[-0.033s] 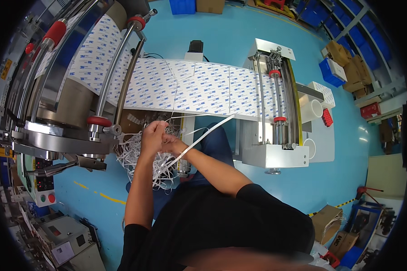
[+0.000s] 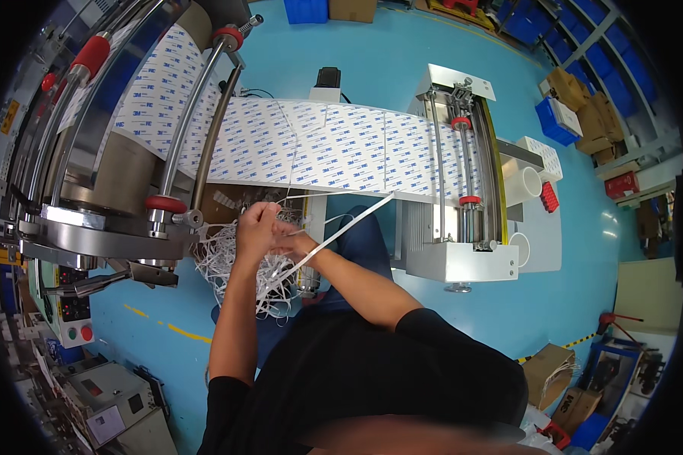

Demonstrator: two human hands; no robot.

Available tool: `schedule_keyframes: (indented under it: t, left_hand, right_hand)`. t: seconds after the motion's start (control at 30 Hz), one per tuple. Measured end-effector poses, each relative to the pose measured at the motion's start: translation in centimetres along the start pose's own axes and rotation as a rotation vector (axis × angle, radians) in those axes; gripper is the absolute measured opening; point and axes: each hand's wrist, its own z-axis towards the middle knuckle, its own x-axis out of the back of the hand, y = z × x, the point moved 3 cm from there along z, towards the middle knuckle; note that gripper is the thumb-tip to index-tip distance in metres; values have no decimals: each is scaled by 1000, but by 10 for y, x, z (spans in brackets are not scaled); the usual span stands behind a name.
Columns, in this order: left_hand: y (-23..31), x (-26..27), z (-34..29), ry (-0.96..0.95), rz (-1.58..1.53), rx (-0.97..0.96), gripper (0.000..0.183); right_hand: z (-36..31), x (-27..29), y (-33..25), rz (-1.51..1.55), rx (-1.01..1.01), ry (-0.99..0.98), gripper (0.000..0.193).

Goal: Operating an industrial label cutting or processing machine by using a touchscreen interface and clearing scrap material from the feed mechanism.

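My left hand (image 2: 255,230) is closed at the fingertips on a thin white strip (image 2: 315,195), which runs right to the near edge of the printed white sheet (image 2: 341,148). Just beside it, my right hand (image 2: 290,240) has curled fingers, partly hidden behind the left; what they hold cannot be made out. Another thin strand loops near that hand. A wider white strip (image 2: 357,220) slants from the sheet's edge down past my right wrist. Below both hands lies a tangled heap of white strips (image 2: 231,262).
On the left stands a machine with metal rollers (image 2: 192,114) and red collars. To the right, a second roller unit (image 2: 467,262) takes the sheet. White paper-like cylinders (image 2: 522,186) sit beyond it. A control box (image 2: 118,402) stands lower left, and a cardboard box (image 2: 548,374) lower right.
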Motion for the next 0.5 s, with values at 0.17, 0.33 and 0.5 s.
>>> schedule_keyframes:
  t: [0.17, 0.33, 0.5]
  left_hand:
    - [15, 17, -11, 254, 655, -603, 15]
    - [-13, 100, 6, 306, 712, -579, 17]
    - [-65, 188, 20, 395, 661, -459, 17]
  right_hand:
    - [2, 64, 32, 65, -112, 508, 28]
    - [42, 89, 80, 244, 20, 469, 19]
    - [73, 95, 91, 242, -4, 671, 8]
